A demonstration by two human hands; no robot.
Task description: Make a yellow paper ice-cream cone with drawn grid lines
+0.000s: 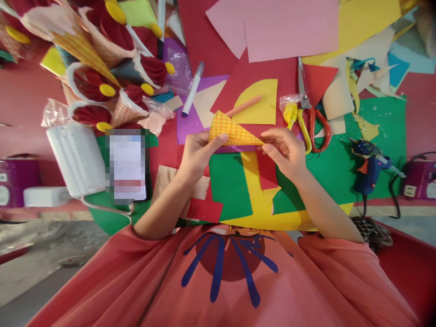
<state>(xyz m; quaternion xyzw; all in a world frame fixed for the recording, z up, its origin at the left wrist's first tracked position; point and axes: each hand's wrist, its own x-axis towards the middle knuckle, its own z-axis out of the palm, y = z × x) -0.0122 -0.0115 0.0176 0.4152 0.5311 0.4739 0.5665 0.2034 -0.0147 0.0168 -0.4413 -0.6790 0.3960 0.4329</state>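
Note:
A yellow paper cone (235, 131) with an orange grid pattern lies sideways between my hands, its wide end to the left and its point to the right. My left hand (200, 150) grips the wide end, thumb on the near face. At the pointed end, my right hand (286, 150) pinches the tip between thumb and fingers. Just beyond the cone are an orange stick (244, 105) and a yellow quarter-round paper piece (260, 106). Scissors (304, 102) with red and yellow handles rest near my right hand.
Finished paper cones (102, 68) with dark red swirls crowd the back left. A marker (193, 88), a phone (127, 165) and a white power bank (76, 156) lie on the left. A blue glue gun (368, 172) is at the right. Pink sheets (293, 27) cover the back.

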